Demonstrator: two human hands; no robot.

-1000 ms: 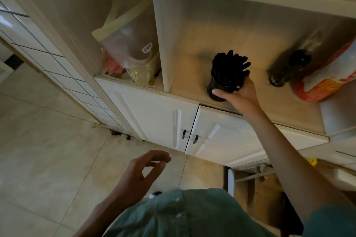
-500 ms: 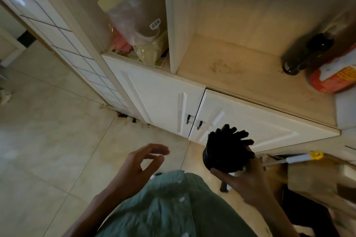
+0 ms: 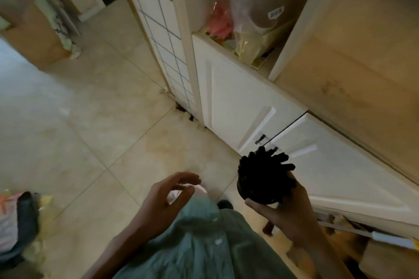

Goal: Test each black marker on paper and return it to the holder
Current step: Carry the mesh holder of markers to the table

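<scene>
While I stand on the tiled floor (image 3: 68, 133) in front of the white cupboard (image 3: 238, 106), my right hand (image 3: 292, 213) holds the black holder (image 3: 256, 190) from below, fingers (image 3: 256, 207) curled round its base. It is packed with black markers (image 3: 267, 165), their caps fanning out toward the cupboard doors, and it hangs in the air near my body, to the right, level with the door handles (image 3: 260, 139). My left hand (image 3: 165, 201) is beside it but apart, holding nothing, with fingers loosely bent and the thumb close to the forefinger. My green shirt (image 3: 199, 247) fills the near edge. Above the doors, the open shelf (image 3: 353, 88) lies bare at the right; bags (image 3: 251, 20) fill the compartment to its left.
</scene>
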